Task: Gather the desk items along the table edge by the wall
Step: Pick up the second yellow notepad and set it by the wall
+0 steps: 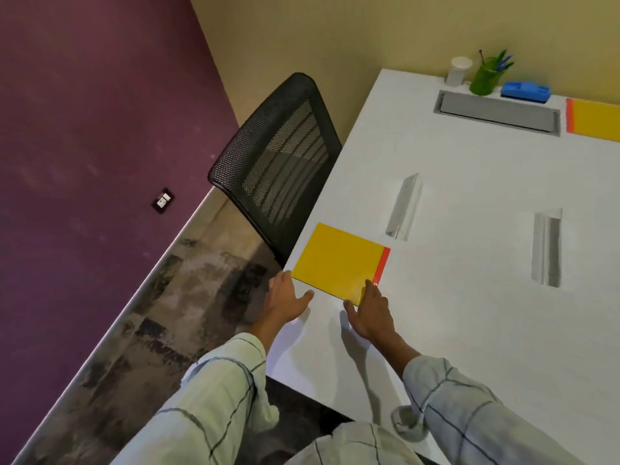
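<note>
A yellow notebook with a red spine (337, 261) lies flat near the left edge of the white table (469, 313). My left hand (285, 297) is open at the notebook's near left corner, at the table's edge. My right hand (370, 312) is open, its fingertips touching the notebook's near right corner. Two clear triangular name stands (404, 208) (547, 248) lie further in. By the far wall stand a white cup (459, 71), a green pen holder (485, 78) with pens and a blue stapler (525, 92). A second yellow notebook (595, 120) lies at the right.
A black mesh office chair (278, 162) is pushed against the table's left side, just beyond the notebook. A grey cable hatch (496, 112) is set into the tabletop near the wall. A purple wall with a socket (162, 200) stands to the left.
</note>
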`<state>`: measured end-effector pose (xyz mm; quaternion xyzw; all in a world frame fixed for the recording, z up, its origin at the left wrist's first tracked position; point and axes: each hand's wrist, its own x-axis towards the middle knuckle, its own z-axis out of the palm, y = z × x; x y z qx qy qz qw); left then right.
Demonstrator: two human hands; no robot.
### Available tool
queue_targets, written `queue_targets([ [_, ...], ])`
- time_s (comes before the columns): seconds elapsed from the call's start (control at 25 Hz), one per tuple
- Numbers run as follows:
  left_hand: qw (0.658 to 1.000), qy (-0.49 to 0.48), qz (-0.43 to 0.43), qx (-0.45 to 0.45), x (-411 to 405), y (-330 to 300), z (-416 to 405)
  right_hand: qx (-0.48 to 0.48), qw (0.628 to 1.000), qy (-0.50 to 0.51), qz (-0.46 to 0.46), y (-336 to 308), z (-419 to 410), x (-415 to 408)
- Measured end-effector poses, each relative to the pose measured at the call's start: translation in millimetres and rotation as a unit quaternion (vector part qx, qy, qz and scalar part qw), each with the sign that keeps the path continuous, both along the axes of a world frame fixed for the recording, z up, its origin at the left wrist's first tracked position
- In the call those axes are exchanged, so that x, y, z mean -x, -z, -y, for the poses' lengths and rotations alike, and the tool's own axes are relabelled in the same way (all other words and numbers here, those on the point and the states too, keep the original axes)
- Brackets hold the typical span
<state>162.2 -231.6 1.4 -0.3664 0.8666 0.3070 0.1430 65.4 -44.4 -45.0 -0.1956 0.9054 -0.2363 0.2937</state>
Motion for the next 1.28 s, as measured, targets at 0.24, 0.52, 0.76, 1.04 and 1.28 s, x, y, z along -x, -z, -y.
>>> queue_targets([
  [0.24, 0.997, 0.030, 0.044, -0.059, 52, 13, 18, 0.062, 0.992, 0.104, 0.031, -1, 6, 12],
  [0.52, 0.986, -0.079, 0.014, -0.143, 58, 25, 35, 0.109, 0.932, 0.333, 0.094, -7, 16, 10],
  [0.76, 0.970, -0.077, 0.079, -0.215, 35, 27, 65, 0.105, 0.874, 0.447, 0.162, -12, 5, -10],
  [1.04, 0.923, -0.074, 0.042, -0.375, 1, 4, 98, 0.242, 0.803, 0.521, 0.157, -38, 19, -77],
  [1.28, 0.800, -0.076, 0.055, -0.593, -59, -7, 139, 0.336, 0.777, 0.511, 0.148, -63, 31, -136],
])
